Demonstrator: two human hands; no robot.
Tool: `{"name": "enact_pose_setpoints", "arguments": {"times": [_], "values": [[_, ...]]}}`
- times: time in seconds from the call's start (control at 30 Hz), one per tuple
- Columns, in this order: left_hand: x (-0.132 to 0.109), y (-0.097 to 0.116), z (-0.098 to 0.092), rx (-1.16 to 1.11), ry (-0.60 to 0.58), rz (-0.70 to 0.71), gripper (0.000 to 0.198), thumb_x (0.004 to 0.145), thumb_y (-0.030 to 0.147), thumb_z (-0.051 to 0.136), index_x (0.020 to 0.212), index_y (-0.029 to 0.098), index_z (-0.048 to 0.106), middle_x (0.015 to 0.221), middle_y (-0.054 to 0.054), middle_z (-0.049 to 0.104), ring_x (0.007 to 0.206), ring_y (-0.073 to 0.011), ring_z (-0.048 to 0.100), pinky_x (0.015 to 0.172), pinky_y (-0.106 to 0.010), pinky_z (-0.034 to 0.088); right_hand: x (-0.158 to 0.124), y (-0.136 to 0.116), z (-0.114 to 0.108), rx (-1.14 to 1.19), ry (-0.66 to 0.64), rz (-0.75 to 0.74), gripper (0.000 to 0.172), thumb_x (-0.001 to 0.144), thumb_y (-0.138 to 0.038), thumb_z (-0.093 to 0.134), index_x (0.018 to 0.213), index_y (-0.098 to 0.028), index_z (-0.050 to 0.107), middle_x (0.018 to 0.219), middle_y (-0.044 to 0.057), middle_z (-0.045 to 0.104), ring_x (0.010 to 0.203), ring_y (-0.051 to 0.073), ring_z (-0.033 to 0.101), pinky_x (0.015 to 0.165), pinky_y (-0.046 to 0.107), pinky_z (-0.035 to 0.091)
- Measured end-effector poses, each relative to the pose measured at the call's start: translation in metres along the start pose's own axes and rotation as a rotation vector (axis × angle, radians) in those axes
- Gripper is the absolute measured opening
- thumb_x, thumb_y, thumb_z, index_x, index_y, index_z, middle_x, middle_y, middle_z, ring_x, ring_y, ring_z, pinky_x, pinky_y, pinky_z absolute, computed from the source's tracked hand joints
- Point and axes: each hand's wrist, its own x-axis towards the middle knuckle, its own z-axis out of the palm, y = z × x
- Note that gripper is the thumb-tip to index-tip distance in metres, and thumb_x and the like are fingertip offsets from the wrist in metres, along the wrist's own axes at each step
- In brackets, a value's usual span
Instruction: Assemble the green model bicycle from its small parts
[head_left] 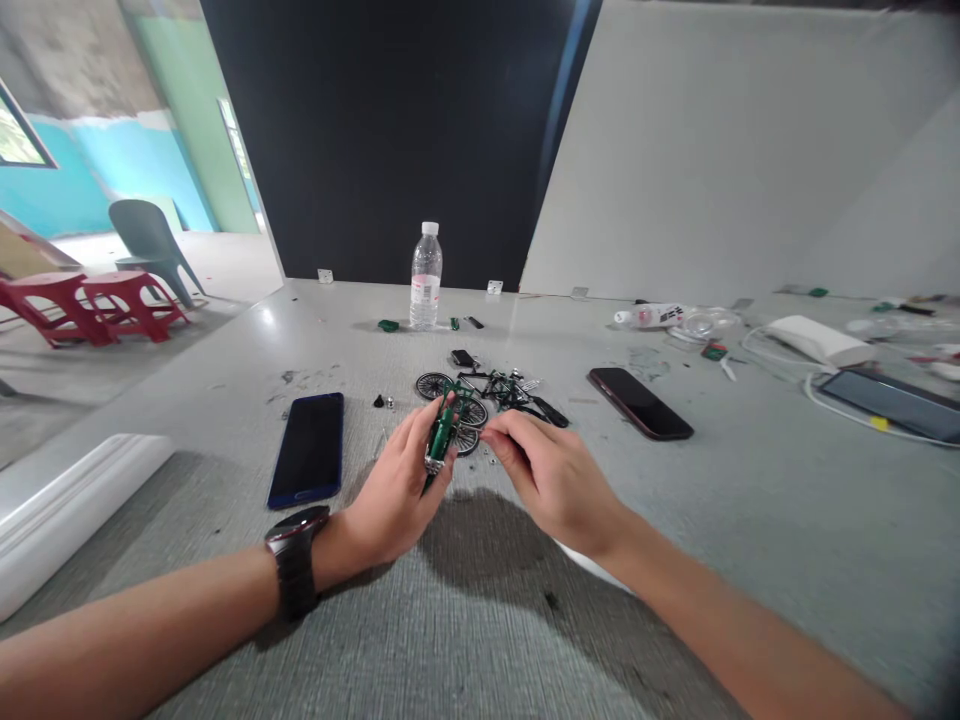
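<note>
My left hand (401, 480) is closed round a green model part (442, 432) with a silver, chrome-like piece at its near end. The fingers of my right hand (551, 470) are pinched together just right of a small spoked wheel (467, 440). Whether they hold a tiny piece cannot be made out. Beyond both hands lie several black spoked wheels (433, 386) and a dark miniature bicycle frame (487, 381). A black elongated part (550, 411) rests right of the frame. Tiny loose pieces (389, 402) are scattered close by.
A blue phone (306, 448) lies left of my hands, a dark red phone (640, 403) to the right. Behind the parts stands a water bottle (426, 280). Farther right are a cable (814, 395), a white box (820, 341) and a dark tablet-like device (896, 402). A white roll (82, 510) lies left.
</note>
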Motion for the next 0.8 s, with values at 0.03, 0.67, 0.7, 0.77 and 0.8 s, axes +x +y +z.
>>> {"name": "enact_pose_setpoints", "arguments": {"times": [0.03, 0.67, 0.7, 0.77, 0.8], "values": [[0.0003, -0.0001, 0.0003, -0.01, 0.003, -0.001, 0.053, 0.098, 0.02, 0.048, 0.147, 0.021, 0.028, 0.14, -0.016, 0.051, 0.131, -0.026, 0.048, 0.11, -0.049, 0.041, -0.0007, -0.0002, 0.0013, -0.025, 0.015, -0.012, 0.017, 0.102, -0.026, 0.042, 0.093, -0.019, 0.054, 0.078, 0.002, 0.061, 0.066, 0.014, 0.056, 0.06, 0.028, 0.04], [0.0, -0.0004, 0.0013, -0.016, -0.038, -0.014, 0.056, 0.098, 0.019, 0.047, 0.149, 0.023, 0.025, 0.141, -0.016, 0.048, 0.133, -0.0278, 0.046, 0.11, -0.051, 0.041, -0.0009, -0.0031, 0.0063, 0.08, 0.138, 0.007, 0.01, 0.098, -0.016, 0.048, 0.097, -0.018, 0.057, 0.094, 0.006, 0.056, 0.084, 0.015, 0.059, 0.07, 0.028, 0.049], [0.0001, 0.0001, 0.0012, -0.017, -0.038, -0.015, 0.056, 0.098, 0.019, 0.047, 0.149, 0.023, 0.025, 0.141, -0.016, 0.049, 0.133, -0.0278, 0.046, 0.11, -0.051, 0.041, -0.001, -0.0035, 0.0066, 0.082, 0.137, 0.005, 0.009, 0.098, -0.016, 0.048, 0.098, -0.018, 0.057, 0.095, 0.006, 0.056, 0.085, 0.016, 0.059, 0.071, 0.028, 0.05], [0.0003, 0.001, 0.0009, -0.017, -0.033, -0.025, 0.055, 0.098, 0.019, 0.047, 0.148, 0.023, 0.026, 0.141, -0.017, 0.048, 0.133, -0.0279, 0.046, 0.11, -0.051, 0.041, -0.0004, -0.0048, 0.0063, 0.072, 0.11, 0.022, 0.009, 0.097, -0.019, 0.05, 0.103, -0.018, 0.057, 0.099, 0.008, 0.057, 0.089, 0.017, 0.059, 0.074, 0.03, 0.051], [0.0004, 0.0013, 0.0008, -0.018, -0.03, -0.03, 0.054, 0.098, 0.019, 0.047, 0.148, 0.023, 0.026, 0.141, -0.017, 0.049, 0.132, -0.028, 0.047, 0.11, -0.051, 0.041, 0.0002, -0.0056, 0.0058, 0.065, 0.087, 0.037, 0.011, 0.098, -0.021, 0.05, 0.106, -0.018, 0.057, 0.101, 0.008, 0.058, 0.09, 0.018, 0.059, 0.075, 0.032, 0.051]]}}
